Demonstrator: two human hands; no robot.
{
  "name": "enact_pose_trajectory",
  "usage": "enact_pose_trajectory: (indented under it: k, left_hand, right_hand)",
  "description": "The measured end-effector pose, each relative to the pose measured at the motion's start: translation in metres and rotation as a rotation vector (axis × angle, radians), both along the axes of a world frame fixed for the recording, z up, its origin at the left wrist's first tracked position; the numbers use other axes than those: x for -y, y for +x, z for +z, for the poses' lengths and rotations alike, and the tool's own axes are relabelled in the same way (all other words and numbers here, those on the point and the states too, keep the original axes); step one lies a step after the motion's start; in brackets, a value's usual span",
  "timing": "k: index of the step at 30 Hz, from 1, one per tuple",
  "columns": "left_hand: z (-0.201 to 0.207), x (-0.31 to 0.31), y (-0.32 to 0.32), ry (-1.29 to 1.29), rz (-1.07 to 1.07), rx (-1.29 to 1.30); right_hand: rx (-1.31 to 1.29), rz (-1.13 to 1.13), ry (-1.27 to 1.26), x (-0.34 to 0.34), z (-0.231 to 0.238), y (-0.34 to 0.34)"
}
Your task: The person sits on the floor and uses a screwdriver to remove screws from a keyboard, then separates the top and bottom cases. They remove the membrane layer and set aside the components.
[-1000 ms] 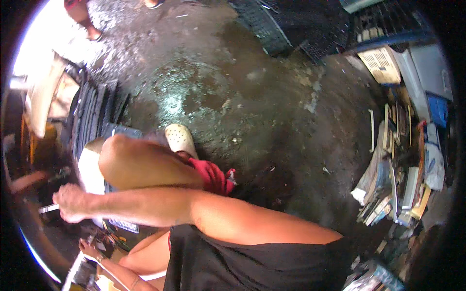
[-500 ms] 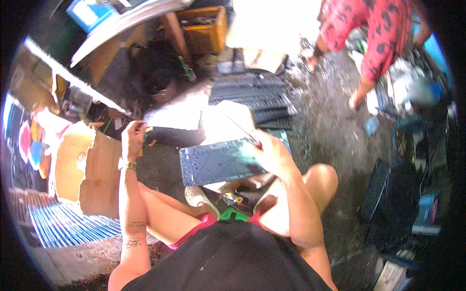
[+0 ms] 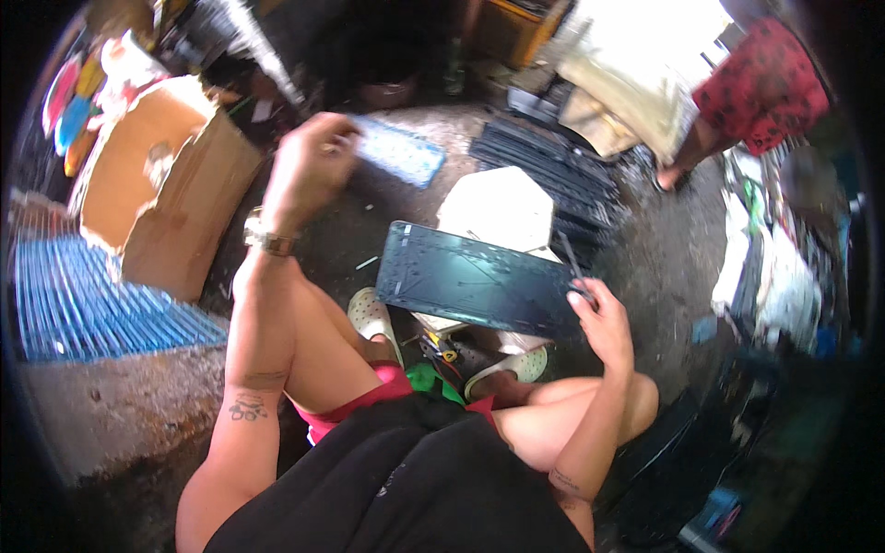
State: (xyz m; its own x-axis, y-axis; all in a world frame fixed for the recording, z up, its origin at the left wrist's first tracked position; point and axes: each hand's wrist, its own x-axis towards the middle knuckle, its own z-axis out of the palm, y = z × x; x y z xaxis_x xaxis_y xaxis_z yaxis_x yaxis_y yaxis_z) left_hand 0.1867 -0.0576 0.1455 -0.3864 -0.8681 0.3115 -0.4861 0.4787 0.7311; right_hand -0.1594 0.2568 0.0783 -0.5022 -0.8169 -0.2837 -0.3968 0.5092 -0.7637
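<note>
My right hand (image 3: 604, 318) grips the right end of a dark flat rectangular panel (image 3: 475, 281) held level over my knees, together with a thin dark tool that sticks up from the fingers. My left hand (image 3: 309, 166) is raised out to the left and front, fingers closed on the end of a light blue flat panel (image 3: 401, 152) that hangs above the wet ground. A wristwatch (image 3: 267, 240) is on that wrist. Under the dark panel lies a white flat slab (image 3: 498, 207).
A torn cardboard box (image 3: 166, 184) stands at the left, with a blue ribbed mat (image 3: 83, 304) below it. A stack of black flat panels (image 3: 553, 170) lies ahead. Another person in red (image 3: 756, 92) stands at the upper right. Piled items (image 3: 774, 267) crowd the right side.
My left hand has swung up and away from the dark panel and now holds a light blue panel out front. My right hand stays on the dark panel's right end.
</note>
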Motion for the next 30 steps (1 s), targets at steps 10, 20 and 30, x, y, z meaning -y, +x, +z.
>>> enact_pose_trajectory:
  k: [10, 20, 30]
  left_hand:
    - [-0.075, -0.216, 0.002, 0.353, -1.326, 0.376]
    - [-0.097, -0.213, 0.025, 0.53, -1.268, 0.768]
    - [-0.1, -0.112, 0.018, 0.185, -0.568, 0.488]
  right_hand:
    - [0.077, -0.04, 0.215, 0.016, -0.026, -0.02]
    - [0.164, 0.013, 0.125, 0.061, -0.022, -0.006]
    - [-0.166, -0.335, 0.175, -0.002, -0.06, -0.053]
